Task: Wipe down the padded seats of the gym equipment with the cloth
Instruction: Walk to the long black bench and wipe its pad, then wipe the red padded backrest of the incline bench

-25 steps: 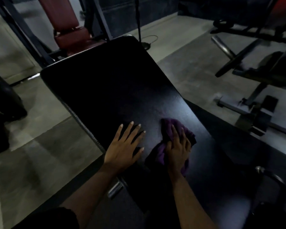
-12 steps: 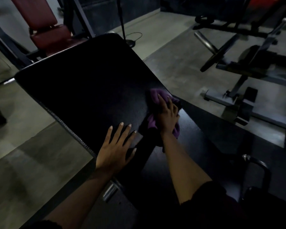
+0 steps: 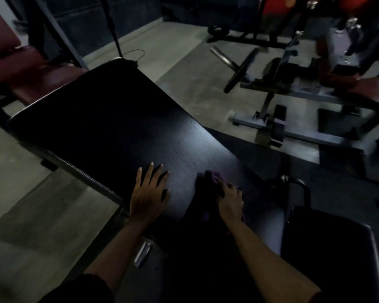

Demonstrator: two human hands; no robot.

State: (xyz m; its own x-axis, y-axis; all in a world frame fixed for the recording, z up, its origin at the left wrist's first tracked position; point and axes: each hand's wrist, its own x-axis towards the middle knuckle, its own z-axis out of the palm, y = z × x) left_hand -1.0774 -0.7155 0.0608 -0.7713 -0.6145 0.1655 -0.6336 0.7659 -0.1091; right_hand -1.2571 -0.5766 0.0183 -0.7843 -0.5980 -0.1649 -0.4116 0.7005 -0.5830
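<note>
Fingers [image 3: 224,189] of the right hand [image 3: 230,199] bunch the purple cloth [image 3: 208,178] against the black padded seat [image 3: 109,119]; the left hand [image 3: 148,193] lies flat, spread, holding nothing.

The big pad fills the frame's centre, running to the upper left, and the cloth sits low at its right edge, lower centre-right. A good wipe likely means long overlapping strokes up the pad, steady downward pressure, the left hand bracing beside it. The maroon seat [image 3: 31,71] at upper left looks untouched.

cloth [image 3: 210,178]: mostly hidden under right hand [image 3: 230,199] | red seat [image 3: 20,68]: cut by left edge
</note>
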